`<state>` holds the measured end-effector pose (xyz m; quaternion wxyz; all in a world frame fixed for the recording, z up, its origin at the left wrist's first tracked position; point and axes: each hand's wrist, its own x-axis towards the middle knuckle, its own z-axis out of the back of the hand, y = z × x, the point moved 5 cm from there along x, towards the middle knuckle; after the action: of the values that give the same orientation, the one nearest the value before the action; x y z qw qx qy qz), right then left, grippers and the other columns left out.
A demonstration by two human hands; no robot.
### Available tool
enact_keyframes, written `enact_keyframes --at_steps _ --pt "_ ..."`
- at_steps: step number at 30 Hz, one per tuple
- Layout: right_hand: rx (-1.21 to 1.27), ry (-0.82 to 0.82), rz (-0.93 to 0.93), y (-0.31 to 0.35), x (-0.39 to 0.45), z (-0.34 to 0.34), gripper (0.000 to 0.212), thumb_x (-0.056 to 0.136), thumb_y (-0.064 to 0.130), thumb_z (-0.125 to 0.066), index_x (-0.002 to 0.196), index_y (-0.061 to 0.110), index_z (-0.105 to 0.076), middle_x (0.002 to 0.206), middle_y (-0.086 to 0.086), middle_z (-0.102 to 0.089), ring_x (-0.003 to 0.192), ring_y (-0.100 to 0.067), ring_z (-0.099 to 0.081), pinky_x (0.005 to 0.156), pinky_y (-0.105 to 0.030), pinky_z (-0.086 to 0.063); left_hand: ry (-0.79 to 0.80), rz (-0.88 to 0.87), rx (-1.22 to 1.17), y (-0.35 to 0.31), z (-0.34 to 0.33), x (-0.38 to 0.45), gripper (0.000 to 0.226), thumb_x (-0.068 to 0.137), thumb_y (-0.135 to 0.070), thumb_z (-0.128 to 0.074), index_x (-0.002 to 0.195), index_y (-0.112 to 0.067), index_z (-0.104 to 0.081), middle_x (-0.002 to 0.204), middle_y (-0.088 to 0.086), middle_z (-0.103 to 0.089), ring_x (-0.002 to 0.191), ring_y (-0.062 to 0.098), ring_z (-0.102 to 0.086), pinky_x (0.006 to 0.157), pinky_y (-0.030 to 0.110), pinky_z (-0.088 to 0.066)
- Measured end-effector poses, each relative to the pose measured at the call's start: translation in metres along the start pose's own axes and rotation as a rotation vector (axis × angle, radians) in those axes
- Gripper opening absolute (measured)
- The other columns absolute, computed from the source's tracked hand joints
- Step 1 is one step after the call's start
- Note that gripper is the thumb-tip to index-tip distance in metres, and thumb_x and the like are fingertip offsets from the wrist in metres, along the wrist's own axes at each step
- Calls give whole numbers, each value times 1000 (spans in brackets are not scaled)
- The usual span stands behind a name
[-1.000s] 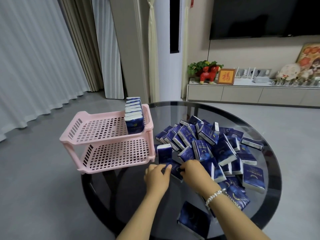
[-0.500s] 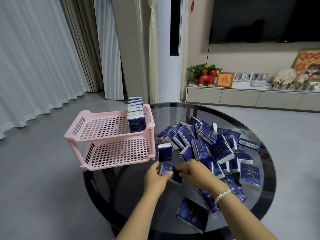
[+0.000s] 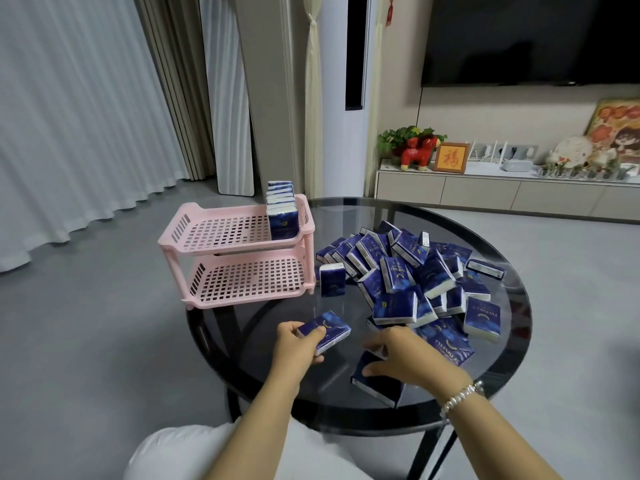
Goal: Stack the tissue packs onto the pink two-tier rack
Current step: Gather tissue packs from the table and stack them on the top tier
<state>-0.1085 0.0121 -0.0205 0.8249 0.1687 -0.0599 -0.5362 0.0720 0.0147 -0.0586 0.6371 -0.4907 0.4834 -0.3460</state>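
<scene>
Left hand (image 3: pixel 294 344) grips one blue tissue pack (image 3: pixel 323 331), thumb on top and fingers curled under, held just above the glass bench (image 3: pixel 346 209) near its front edge. Right hand (image 3: pixel 405 355) sits over another pack (image 3: pixel 375 381) at the front of the bench, thumb on its top face; the fingers look curled over the far edge, but can't tell if it's a real grip. Pink two-tier rack (image 3: pixel 239 251) stands at the bench's left edge. A row of packs (image 3: pixel 282 213) stands upright along the right side of its top tier; the lower tier shows only bare grid. A loose pile of packs (image 3: pixel 408 275) covers the middle and right of the bench, and one pack (image 3: pixel 331 279) stands upright just beside the rack's lower tier. Beaded bracelet (image 3: pixel 462 396) on the right wrist.
</scene>
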Motion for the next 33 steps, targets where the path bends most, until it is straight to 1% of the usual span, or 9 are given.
enact_keyframes --at_steps 3,5,8,11,15,21,25,31,33 --pt "18 37 -16 -1 -4 -10 36 75 31 -71 106 15 -63 100 -4 -68 92 -23 -61 76 -36 -51 29 19 -36 4 1 -8 26 86 -10 -67 101 -5 -46 100 17 -59 72 18 -65 59 28 -56" --pt "27 24 -26 -1 -6 -14 35 74 30 -70 104 16 -61 98 -3 -67 89 -23 -61 73 -36 -50 40 26 -75 5 2 -14 26 86 -7 -66 101 -6 -46 105 15 -59 77 19 -68 61 28 -57" --pt "23 3 -46 1 -7 -15 28 74 32 -68 93 14 -57 88 -1 -63 85 -22 -59 68 -33 -45 101 39 -151 7 1 -20 35 86 0 -63 117 -4 -46 114 17 -59 89 26 -69 62 28 -58" --pt "132 -14 -88 1 -8 -17 23 76 33 -70 76 23 -50 71 8 -51 74 -15 -53 57 -24 -37 187 62 -190 5 -3 -23 36 89 4 -56 125 3 -51 112 20 -65 87 27 -69 65 28 -59" --pt "411 -123 -191 -9 -9 -17 33 77 30 -74 102 19 -56 88 8 -57 82 -10 -55 67 -20 -39 198 47 -271 3 -9 -21 35 91 4 -53 126 0 -51 117 20 -64 94 27 -68 72 31 -59" --pt "907 -311 -273 -24 -11 -9 32 79 21 -74 106 11 -61 91 -1 -68 81 -13 -64 71 -24 -53 152 4 -250 1 -16 -15 26 95 -9 -54 121 -8 -54 117 13 -64 96 23 -66 83 40 -55" --pt "1081 -417 -237 -27 -12 6 28 83 21 -70 108 13 -62 90 0 -68 77 -5 -64 55 -7 -45 183 -55 -171 -10 -30 -14 27 94 -8 -55 119 -18 -53 119 4 -64 105 23 -64 86 42 -55" --pt "1067 -537 -194 -30 1 22 29 82 29 -70 108 16 -68 82 7 -65 81 -9 -61 67 -17 -44 372 -85 -276 -34 -65 -16 21 99 -21 -47 116 -17 -58 111 9 -70 98 25 -68 85 44 -54" --pt "1052 -553 -198 -31 6 26 27 81 32 -70 105 17 -70 80 4 -67 77 -12 -62 66 -22 -44 433 -109 -233 -34 -73 -13 28 95 -30 -53 120 -18 -58 114 9 -69 104 25 -67 92 47 -53"
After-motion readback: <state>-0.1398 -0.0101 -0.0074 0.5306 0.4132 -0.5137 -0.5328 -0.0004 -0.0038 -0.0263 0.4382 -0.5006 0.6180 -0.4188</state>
